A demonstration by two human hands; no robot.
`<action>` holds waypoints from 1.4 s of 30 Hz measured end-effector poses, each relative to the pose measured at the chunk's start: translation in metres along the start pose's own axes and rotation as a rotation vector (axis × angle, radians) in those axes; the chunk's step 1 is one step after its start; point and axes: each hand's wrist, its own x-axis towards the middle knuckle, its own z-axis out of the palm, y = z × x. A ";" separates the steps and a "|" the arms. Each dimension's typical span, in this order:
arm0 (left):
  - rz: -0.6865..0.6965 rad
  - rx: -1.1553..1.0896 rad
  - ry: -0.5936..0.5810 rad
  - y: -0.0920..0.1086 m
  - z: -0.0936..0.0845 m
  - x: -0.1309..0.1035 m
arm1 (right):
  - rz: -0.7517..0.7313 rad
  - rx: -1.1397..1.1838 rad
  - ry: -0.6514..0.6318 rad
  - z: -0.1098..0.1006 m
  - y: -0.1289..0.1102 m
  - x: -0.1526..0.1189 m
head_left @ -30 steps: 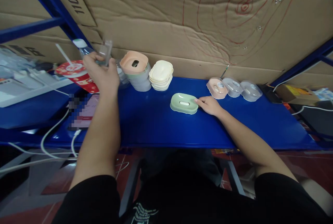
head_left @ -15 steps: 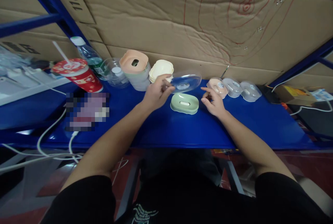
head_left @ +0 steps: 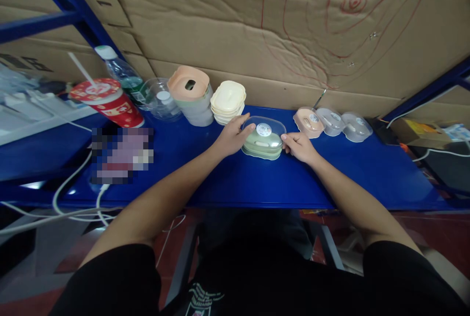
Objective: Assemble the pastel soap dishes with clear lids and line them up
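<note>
A clear oval lid [head_left: 270, 125] with a round white sticker sits over a green soap dish [head_left: 261, 153] in front of me. My left hand [head_left: 234, 135] grips the lid's left end between thumb and fingers. At the lid's right end, my right hand [head_left: 299, 146] pinches the edge with its thumb and bent fingers. Whether the lid rests fully on the dish I cannot tell. The dish stands upright on the blue table [head_left: 227, 183].
Lidded dishes [head_left: 309, 124] stand in a row at the back right. Stacked cream dishes [head_left: 229, 98] and stacked orange-topped containers [head_left: 190, 85] are at the back left. Farther left are a clear bottle [head_left: 123, 73], a red cup [head_left: 113, 103] with a straw, and white cables [head_left: 58, 193].
The clear lid has come down and right, from above the green dish onto it. My right hand has closed on the lid's right end; before, it was apart with a finger stretched out.
</note>
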 end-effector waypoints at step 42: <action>-0.244 0.338 0.121 0.005 -0.034 0.005 | -0.155 -1.028 0.251 -0.005 0.028 0.005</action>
